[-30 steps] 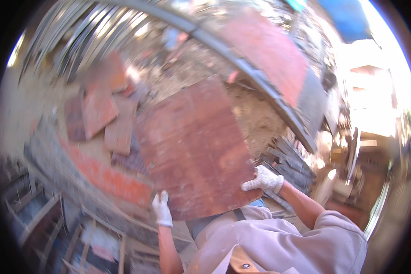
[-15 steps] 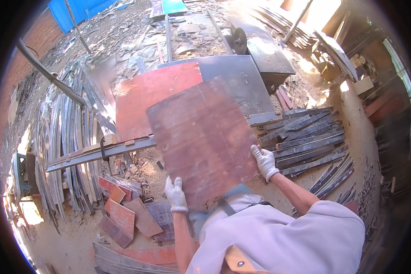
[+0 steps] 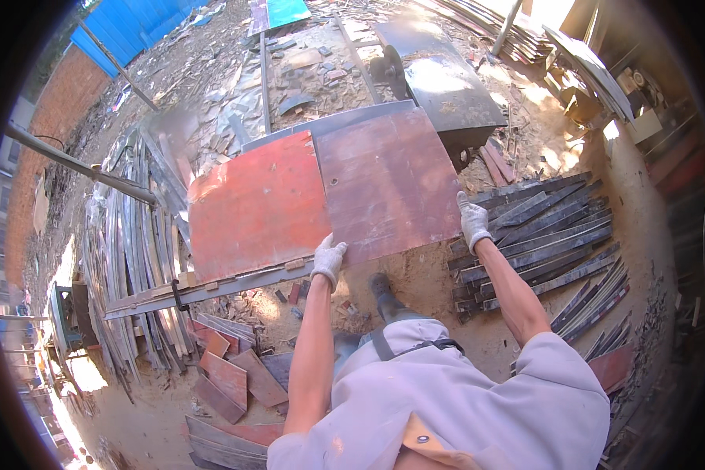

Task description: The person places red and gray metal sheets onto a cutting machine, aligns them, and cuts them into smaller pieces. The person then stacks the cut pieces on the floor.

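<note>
A brownish-red board lies over the dark tabletop, whose far edge shows behind it. My left hand, in a white glove, grips the board's near left corner. On its near right edge my right hand, gloved too, is closed with the thumb on top. Left of this board, edge to edge or slightly overlapping, is a brighter red board. Along the red board's near side runs a long metal rail with small wood blocks and a dark clamp.
Beyond the tabletop stand a round saw blade and a dark metal surface. Stacked dark strips lie at the right, long strips at the left. Board offcuts cover the ground near my left; two rails extend away.
Both hands have carried the brownish-red board forward, from in front of my body onto the tabletop. It now lies squarely beside the red board.
</note>
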A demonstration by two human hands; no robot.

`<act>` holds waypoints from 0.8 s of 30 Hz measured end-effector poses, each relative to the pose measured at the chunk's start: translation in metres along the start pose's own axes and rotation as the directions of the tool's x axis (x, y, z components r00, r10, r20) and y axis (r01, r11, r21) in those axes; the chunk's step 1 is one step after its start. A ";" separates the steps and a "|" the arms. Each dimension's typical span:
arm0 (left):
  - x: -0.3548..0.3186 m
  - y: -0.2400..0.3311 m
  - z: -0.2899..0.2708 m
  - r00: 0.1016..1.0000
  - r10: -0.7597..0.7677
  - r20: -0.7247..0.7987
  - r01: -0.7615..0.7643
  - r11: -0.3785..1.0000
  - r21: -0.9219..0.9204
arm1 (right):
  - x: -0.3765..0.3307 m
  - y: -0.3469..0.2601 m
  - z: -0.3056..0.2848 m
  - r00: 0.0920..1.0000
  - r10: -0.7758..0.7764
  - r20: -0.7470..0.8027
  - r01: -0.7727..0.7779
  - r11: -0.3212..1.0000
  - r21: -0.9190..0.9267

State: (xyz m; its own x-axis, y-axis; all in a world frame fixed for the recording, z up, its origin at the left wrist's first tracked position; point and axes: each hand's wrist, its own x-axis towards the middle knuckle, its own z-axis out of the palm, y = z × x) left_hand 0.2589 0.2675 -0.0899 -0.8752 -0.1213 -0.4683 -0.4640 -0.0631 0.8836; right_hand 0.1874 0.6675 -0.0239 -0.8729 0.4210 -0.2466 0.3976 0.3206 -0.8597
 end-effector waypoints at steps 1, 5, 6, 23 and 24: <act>0.008 0.009 0.014 0.999 -0.021 0.029 0.020 0.999 0.031 | 0.011 0.002 -0.006 1.000 -0.007 -0.026 0.006 0.999 -0.040; 0.054 0.002 0.023 0.997 -0.073 -0.036 0.076 0.991 0.108 | 0.051 -0.007 0.007 0.998 -0.056 -0.014 0.055 0.995 -0.088; 0.067 0.000 0.040 0.996 -0.080 -0.027 0.085 0.966 0.244 | 0.069 0.010 0.002 0.997 -0.061 -0.037 0.059 0.996 -0.064; 0.058 -0.030 -0.005 0.958 -0.133 -0.255 0.211 0.928 0.308 | 0.108 0.026 0.063 0.862 0.270 0.429 0.064 0.782 -0.620; 0.062 -0.025 0.006 0.964 -0.143 -0.224 0.213 0.918 0.334 | 0.114 0.035 0.056 0.884 0.244 0.400 0.049 0.801 -0.597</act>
State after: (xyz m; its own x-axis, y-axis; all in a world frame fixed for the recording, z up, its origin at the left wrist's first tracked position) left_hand 0.2155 0.2671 -0.1409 -0.7469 -0.3301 -0.5772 -0.6585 0.2467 0.7110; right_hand 0.0860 0.6789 -0.1069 -0.7873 0.1110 -0.6066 0.4446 0.7838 -0.4336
